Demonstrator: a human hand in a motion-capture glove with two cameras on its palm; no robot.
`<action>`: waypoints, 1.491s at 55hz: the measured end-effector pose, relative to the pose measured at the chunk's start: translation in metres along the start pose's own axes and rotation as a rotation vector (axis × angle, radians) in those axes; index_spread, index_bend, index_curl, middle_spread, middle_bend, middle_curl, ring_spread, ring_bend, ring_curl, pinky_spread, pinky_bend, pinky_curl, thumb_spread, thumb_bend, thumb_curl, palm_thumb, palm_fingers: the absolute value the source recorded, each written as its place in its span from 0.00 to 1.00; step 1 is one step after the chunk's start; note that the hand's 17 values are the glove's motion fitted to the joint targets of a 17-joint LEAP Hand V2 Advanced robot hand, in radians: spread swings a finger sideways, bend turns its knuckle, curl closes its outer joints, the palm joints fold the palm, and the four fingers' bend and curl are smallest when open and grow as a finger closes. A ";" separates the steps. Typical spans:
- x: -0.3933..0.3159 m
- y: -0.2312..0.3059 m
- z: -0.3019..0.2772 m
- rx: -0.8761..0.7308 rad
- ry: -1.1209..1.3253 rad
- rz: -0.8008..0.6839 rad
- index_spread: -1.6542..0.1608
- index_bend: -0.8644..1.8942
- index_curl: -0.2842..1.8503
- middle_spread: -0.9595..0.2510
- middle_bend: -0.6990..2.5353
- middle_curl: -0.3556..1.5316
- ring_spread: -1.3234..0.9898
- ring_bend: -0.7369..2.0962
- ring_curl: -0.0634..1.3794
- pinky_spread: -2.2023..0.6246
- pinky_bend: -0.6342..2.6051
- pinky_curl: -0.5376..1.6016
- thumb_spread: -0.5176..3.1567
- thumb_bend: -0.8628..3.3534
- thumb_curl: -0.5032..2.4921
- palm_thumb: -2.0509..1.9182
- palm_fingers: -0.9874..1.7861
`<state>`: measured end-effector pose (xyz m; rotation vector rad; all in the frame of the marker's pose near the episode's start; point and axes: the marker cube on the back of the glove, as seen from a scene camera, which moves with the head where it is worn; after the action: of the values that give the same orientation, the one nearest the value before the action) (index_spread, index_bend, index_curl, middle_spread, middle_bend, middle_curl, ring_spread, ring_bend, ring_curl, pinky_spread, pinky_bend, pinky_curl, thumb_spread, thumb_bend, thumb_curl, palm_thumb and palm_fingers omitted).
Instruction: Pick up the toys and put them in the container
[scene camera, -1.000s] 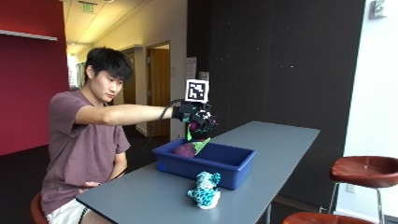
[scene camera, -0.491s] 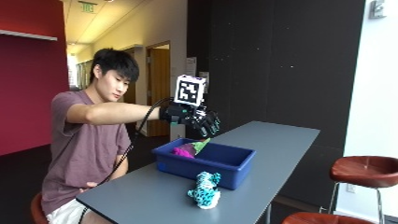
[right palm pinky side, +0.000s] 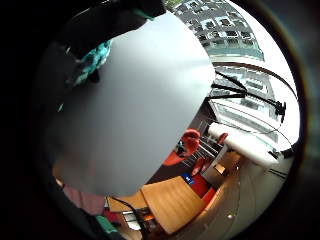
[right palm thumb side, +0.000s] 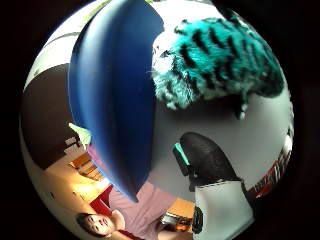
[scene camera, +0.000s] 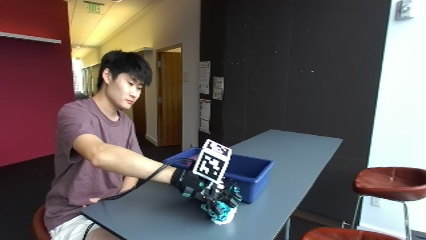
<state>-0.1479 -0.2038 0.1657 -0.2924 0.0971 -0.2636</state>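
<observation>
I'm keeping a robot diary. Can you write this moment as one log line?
gloved right hand: down on teal striped plush toy | toy: on table beside blue container | grasp: unclear

The person wears a short-sleeved T-shirt in a dull purple-mauve colour, and light shorts show at the lap. The hair is black and short. The right hand is in a black glove with black straps at the wrist. In the thumb side palm view one black gloved finger shows, with a small green part beside it and a piece of white plastic below.
</observation>
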 end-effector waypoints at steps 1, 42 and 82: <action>0.000 -0.003 0.005 0.003 -0.010 -0.014 0.77 0.34 0.26 0.76 0.25 0.40 0.56 0.41 0.21 0.79 0.50 0.41 0.50 0.21 0.29 0.57 0.22; 0.022 0.045 -0.002 0.196 0.011 0.120 0.77 0.60 0.45 0.55 0.51 0.59 0.40 0.63 0.39 0.68 0.47 0.44 0.38 0.22 0.37 0.66 0.77; -0.178 0.059 -0.186 0.515 0.098 -0.137 0.78 0.64 0.60 0.58 0.57 0.66 0.41 0.68 0.47 0.67 0.50 0.49 0.32 0.20 0.45 0.67 0.73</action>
<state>-0.3291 -0.1523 -0.0191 0.2268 0.1023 -0.4282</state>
